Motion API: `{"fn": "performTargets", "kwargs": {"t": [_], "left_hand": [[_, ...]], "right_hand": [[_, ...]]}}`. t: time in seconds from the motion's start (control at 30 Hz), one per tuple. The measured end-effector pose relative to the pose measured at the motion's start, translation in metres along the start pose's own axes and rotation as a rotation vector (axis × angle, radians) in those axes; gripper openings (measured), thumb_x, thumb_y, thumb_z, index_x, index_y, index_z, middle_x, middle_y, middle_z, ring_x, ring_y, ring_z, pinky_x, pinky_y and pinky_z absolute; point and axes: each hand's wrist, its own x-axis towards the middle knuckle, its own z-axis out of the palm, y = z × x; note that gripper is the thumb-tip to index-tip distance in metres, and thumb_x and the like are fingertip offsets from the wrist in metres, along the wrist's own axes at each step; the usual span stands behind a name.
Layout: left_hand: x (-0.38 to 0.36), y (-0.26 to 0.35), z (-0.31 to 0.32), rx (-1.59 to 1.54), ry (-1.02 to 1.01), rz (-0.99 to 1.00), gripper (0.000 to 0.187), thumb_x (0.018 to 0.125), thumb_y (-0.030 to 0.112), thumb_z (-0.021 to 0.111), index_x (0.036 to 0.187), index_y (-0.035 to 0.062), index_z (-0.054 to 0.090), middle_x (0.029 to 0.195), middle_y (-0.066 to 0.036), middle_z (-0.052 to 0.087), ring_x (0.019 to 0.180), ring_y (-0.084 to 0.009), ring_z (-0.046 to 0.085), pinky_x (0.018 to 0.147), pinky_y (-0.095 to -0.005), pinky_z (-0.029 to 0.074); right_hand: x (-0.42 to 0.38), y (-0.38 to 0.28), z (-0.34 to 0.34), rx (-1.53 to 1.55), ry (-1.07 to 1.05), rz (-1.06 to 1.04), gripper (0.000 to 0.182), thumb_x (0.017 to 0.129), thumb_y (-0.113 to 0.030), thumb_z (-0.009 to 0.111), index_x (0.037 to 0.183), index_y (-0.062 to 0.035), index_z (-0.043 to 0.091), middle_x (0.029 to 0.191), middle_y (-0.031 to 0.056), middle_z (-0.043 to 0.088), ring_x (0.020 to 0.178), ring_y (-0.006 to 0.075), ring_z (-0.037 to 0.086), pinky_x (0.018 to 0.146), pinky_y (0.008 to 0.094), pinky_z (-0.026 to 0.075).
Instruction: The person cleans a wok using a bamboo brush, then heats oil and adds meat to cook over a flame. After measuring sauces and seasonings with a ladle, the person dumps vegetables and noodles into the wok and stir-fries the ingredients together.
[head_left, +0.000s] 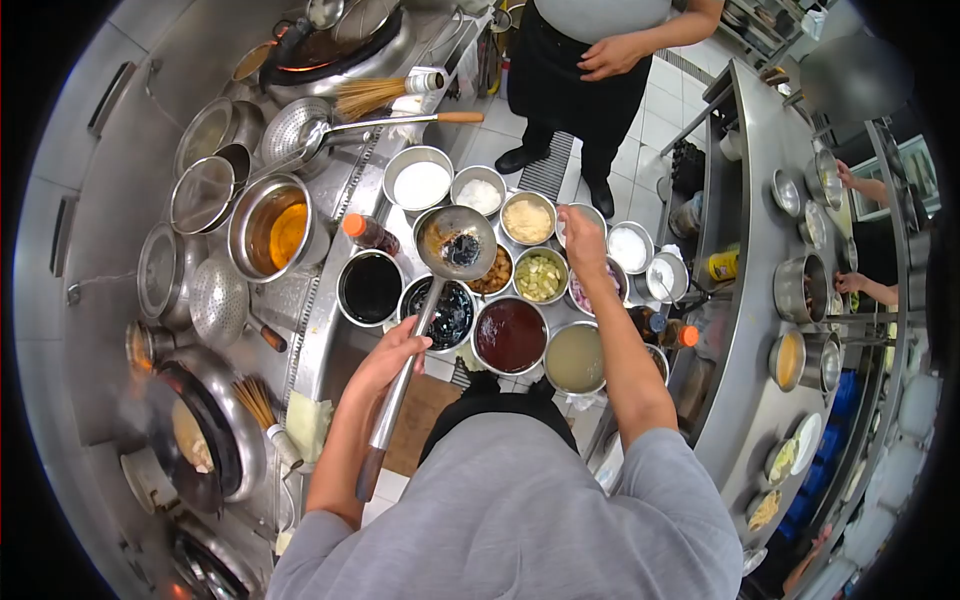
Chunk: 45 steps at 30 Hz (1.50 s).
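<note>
My left hand (392, 357) is wrapped round the metal handle of a ladle (455, 243), whose bowl holds some dark sauce and hangs over the pots. My right hand (583, 240) is at a metal pot (590, 212) in the back row, its fingers bunched at the rim; anything between them is too small to tell. Around them stand a pot of light brown paste (527, 219), chopped green pieces (540, 276), dark red sauce (510, 336), glossy black sauce (437, 313) and white powder (421, 185). An orange-capped bottle (371, 234) stands at the left.
A stove counter (320, 330) with woks, strainers and a pot of oil (288, 235) runs along the left. Another person (590, 70) stands beyond the pots. A steel shelf counter (745, 270) with bowls is at the right, with a person's hands (852, 282) beyond it.
</note>
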Motion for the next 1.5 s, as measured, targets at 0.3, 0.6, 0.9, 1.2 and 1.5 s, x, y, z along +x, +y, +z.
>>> {"fn": "performTargets", "kwargs": {"t": [0.3, 0.6, 0.9, 1.2, 1.5], "left_hand": [[0.004, -0.005, 0.005, -0.006, -0.027, 0.004, 0.048, 0.091, 0.016, 0.059, 0.136, 0.0024, 0.047, 0.069, 0.002, 0.048, 0.056, -0.0068, 0.048, 0.055, -0.0235, 0.044], [0.006, -0.003, 0.003, -0.004, -0.020, -0.008, 0.046, 0.092, 0.013, 0.059, 0.135, 0.0027, 0.047, 0.069, 0.002, 0.048, 0.055, -0.0072, 0.048, 0.056, -0.0238, 0.045], [0.005, -0.004, -0.001, 0.011, -0.015, 0.005, 0.047, 0.091, 0.013, 0.059, 0.135, 0.0021, 0.047, 0.067, 0.002, 0.048, 0.055, -0.0083, 0.049, 0.056, -0.0246, 0.045], [0.008, -0.006, -0.002, -0.008, -0.012, 0.005, 0.050, 0.089, 0.014, 0.060, 0.136, 0.0011, 0.047, 0.068, 0.002, 0.049, 0.054, -0.0085, 0.050, 0.055, -0.0249, 0.045], [0.011, -0.001, -0.001, 0.006, 0.010, 0.005, 0.052, 0.089, 0.014, 0.061, 0.136, 0.0007, 0.046, 0.066, 0.002, 0.049, 0.054, -0.0083, 0.049, 0.056, -0.0239, 0.043]], "right_hand": [[-0.013, -0.015, -0.011, -0.095, 0.018, 0.081, 0.012, 0.095, -0.006, 0.051, 0.102, -0.0007, 0.059, 0.081, 0.0227, 0.066, 0.077, 0.0425, 0.065, 0.067, 0.0509, 0.051], [-0.008, -0.007, -0.001, 0.005, 0.133, 0.224, 0.016, 0.098, -0.010, 0.050, 0.097, 0.0002, 0.061, 0.073, 0.0182, 0.066, 0.069, 0.0396, 0.065, 0.061, 0.0481, 0.049], [0.001, 0.009, 0.008, 0.206, 0.138, 0.373, 0.021, 0.100, -0.016, 0.050, 0.097, -0.0029, 0.065, 0.069, 0.0132, 0.066, 0.057, 0.0260, 0.065, 0.055, 0.0407, 0.049], [-0.011, 0.030, 0.021, 0.491, 0.149, 0.639, 0.022, 0.101, -0.016, 0.047, 0.103, -0.0007, 0.063, 0.070, 0.0103, 0.063, 0.054, 0.0155, 0.061, 0.044, 0.0311, 0.053], [-0.015, 0.048, 0.027, 0.755, 0.176, 0.824, 0.023, 0.101, -0.013, 0.040, 0.107, 0.0025, 0.056, 0.078, 0.0139, 0.064, 0.054, 0.0163, 0.061, 0.046, 0.0320, 0.058]]}}
